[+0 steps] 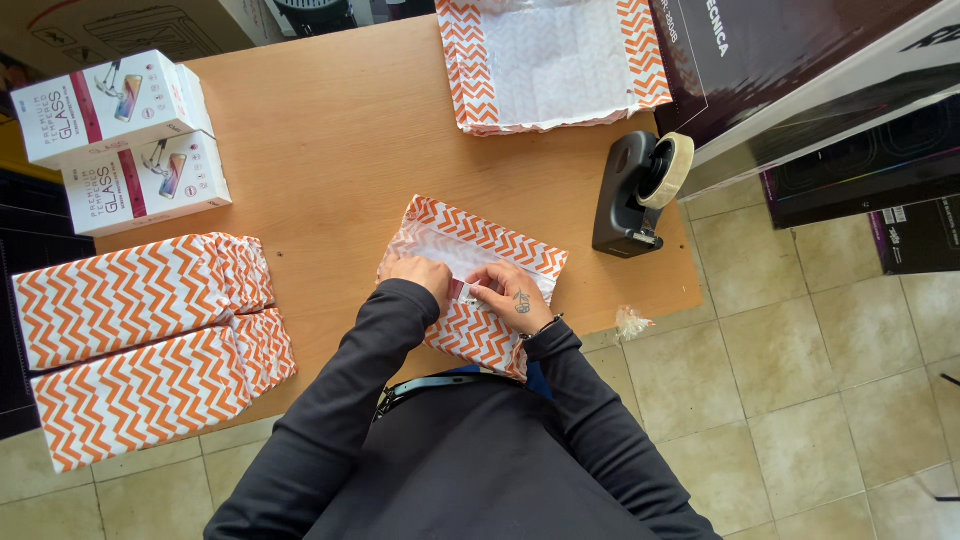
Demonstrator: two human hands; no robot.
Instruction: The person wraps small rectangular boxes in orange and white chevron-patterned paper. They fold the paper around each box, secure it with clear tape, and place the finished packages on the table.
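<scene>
Two hands: left hand (420,273), right hand (512,297) | pinching glossy chevron mailer (478,248) | flat, rectangular

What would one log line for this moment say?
left hand: pressing orange-and-white zigzag paper parcel | right hand: pinching its flap | nearby: black tape dispenser | surface: wooden table
</scene>
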